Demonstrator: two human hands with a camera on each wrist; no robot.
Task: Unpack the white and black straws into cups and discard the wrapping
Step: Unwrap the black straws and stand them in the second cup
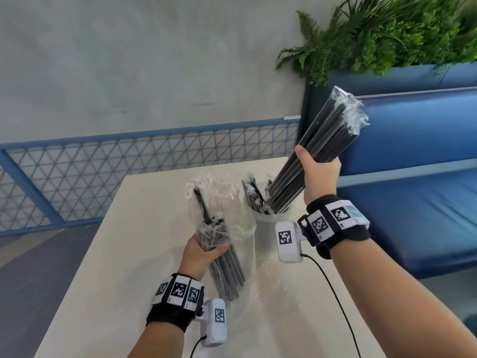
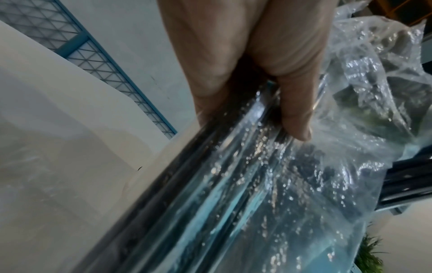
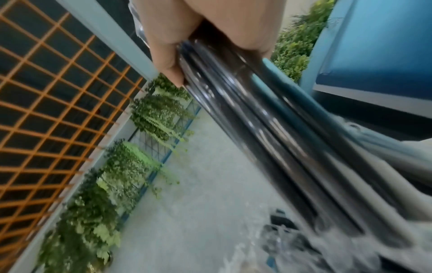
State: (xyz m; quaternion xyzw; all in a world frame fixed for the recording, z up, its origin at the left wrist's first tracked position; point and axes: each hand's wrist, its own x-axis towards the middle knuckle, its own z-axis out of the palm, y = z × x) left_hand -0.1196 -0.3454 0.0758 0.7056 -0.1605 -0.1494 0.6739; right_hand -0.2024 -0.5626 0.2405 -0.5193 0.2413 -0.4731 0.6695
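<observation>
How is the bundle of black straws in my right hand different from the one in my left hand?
The right-hand bundle is raised, its lower end dipping into the rear cup; the left-hand bundle sits low beside the front cup. The right one's wrap bunches at its top; the left one's is crumpled where the left hand grips. Both are black straws.

From my head view the light is soft and even, with only faint shadows on the table (image 1: 134, 254). Straight lines bow toward the frame edges. Both wrist views are smeared with motion blur; glare speckles the plastic wrapping (image 2: 268, 194), and bright streaks run along the black straws (image 3: 268, 129).
</observation>
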